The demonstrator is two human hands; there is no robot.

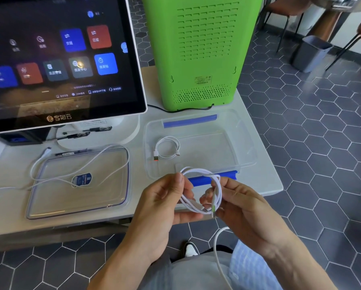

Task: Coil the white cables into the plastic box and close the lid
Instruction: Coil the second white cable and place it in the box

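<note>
A clear plastic box with blue clips stands open on the white table, right of centre. One small coiled white cable lies in its left part. In front of the box, over the table's near edge, my left hand and my right hand both pinch a second white cable wound into a loop. The box's clear lid lies flat on the table to the left. A loose white cable trails across the lid and off to the left.
A touchscreen monitor on a white stand fills the back left. A green ventilated device stands behind the box. Another white cord hangs over my lap. A grey bin and chair legs stand on the tiled floor at right.
</note>
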